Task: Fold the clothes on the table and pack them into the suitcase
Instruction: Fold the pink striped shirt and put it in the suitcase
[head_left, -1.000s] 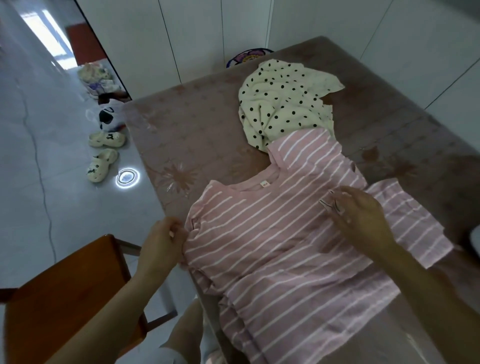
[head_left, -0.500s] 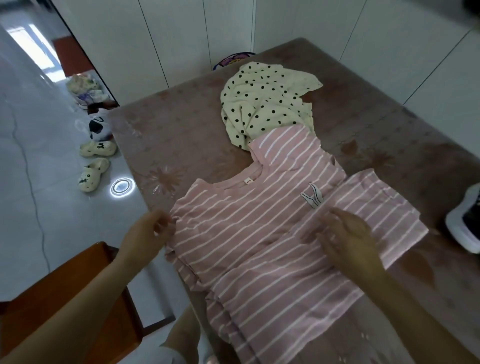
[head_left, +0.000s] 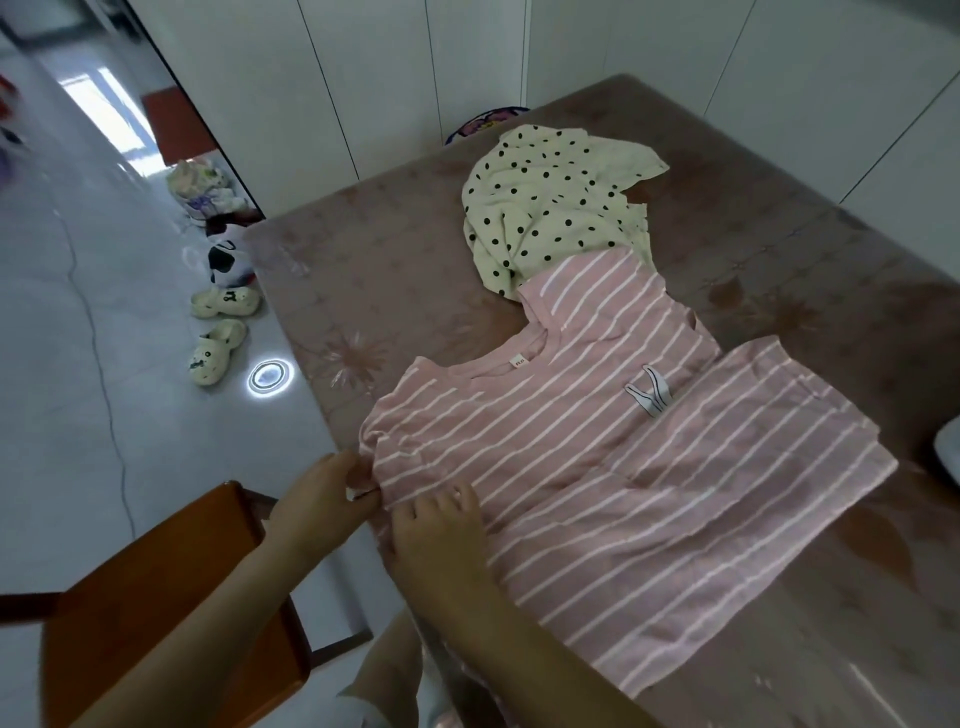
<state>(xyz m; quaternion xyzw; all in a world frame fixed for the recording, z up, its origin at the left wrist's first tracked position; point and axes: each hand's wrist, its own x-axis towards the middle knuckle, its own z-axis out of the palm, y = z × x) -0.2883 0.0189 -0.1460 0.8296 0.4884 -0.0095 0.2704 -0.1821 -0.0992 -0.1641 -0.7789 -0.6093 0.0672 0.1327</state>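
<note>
A white thing (head_left: 948, 457) pokes in at the right edge, cut off, no telling what it is. The spotted top (head_left: 545, 208) loses its near edge under the striped shirt (head_left: 597, 467). That collar label (head_left: 519, 362), too small to read. A round colourful thing (head_left: 485, 122) sits mostly hidden behind the far edge of the counter (head_left: 363, 270). The shirt's near corner vanishes behind the right forearm (head_left: 545, 665), and the chair (head_left: 171, 597) runs off the bottom.

Both bare forearms reach in from below, the left from the lower left and the right from the lower right, and the hands sit just beside each other. The left hand (head_left: 319, 501) pinches the sleeve hem of the pink striped shirt (head_left: 597, 467) between thumb and fingertips. Just right of those fingertips, the right hand (head_left: 441, 535) lies palm down on the cloth, its fingers (head_left: 457, 493) lightly bent.
</note>
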